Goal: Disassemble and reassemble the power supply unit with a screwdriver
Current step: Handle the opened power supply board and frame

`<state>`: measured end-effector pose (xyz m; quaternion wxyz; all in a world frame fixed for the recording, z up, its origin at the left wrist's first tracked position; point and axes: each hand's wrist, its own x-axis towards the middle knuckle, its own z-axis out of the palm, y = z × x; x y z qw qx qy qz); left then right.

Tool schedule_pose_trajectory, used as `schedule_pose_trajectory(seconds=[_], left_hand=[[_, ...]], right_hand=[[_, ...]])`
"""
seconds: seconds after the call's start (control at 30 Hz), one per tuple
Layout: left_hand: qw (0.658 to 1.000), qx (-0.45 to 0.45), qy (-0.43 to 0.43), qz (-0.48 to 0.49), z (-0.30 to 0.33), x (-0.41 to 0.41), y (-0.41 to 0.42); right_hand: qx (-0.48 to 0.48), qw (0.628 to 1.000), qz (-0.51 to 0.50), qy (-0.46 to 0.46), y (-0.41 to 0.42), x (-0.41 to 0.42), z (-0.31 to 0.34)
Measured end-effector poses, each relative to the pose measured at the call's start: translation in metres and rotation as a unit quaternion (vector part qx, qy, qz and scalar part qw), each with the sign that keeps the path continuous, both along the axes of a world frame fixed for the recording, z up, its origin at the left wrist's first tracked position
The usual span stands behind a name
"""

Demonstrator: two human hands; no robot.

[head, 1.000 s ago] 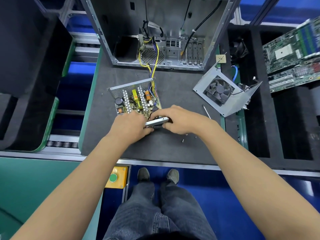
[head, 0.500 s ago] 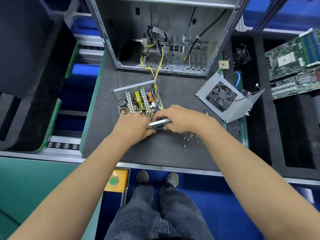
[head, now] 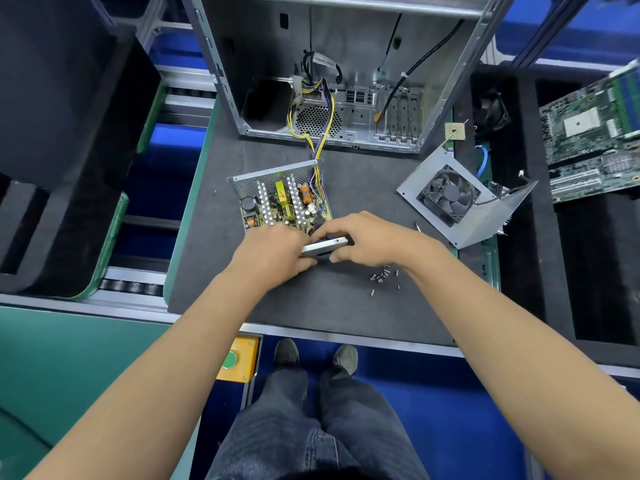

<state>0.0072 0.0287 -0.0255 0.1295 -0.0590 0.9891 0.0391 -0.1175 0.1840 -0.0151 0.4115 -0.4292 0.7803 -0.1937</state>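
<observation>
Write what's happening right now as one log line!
stage: power supply open | left hand and right hand: both grip its near metal edge | fan cover off, right | loose screws on mat

Yellow wires point(head: 313, 136), green motherboard point(head: 595, 140), grey perforated power supply unit point(head: 277, 199).

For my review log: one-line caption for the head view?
Both hands grip the open power supply's near edge; cover with fan lies aside.
</observation>
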Motion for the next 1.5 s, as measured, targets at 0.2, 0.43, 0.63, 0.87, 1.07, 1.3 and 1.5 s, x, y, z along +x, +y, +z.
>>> schedule_pose_trajectory(seconds=[0.2,0.43,0.63,0.87,1.07,1.3,1.5], left_hand=[[0.997,0.066,0.035,-0.021,0.002,0.006,0.000],[0.995,0.091,0.029,-0.022,0.003,0.007,-0.004],[0.993,0.102,0.061,-0.019,0.002,0.009,-0.003],[0.993,0.110,0.051,-0.008,0.000,0.007,-0.004],[0.990,0.137,0.022,0.021,0.001,0.005,-0.005],[0.992,0.127,0.022,0.007,0.002,0.006,-0.004],[0.992,0.126,0.021,0.007,0.004,0.005,-0.002]], right_hand=[[-0.032,0.999,-0.003,-0.016,0.009,-0.001,-0.003],[-0.143,0.965,-0.216,-0.029,0.029,0.019,-0.020],[-0.177,0.937,-0.301,-0.017,0.033,0.039,-0.033],[-0.176,0.947,-0.271,0.005,0.032,0.042,-0.034],[-0.188,0.947,-0.259,0.017,0.031,0.042,-0.034],[-0.173,0.961,-0.216,0.003,0.031,0.040,-0.033],[-0.143,0.972,-0.189,0.006,0.031,0.033,-0.029]])
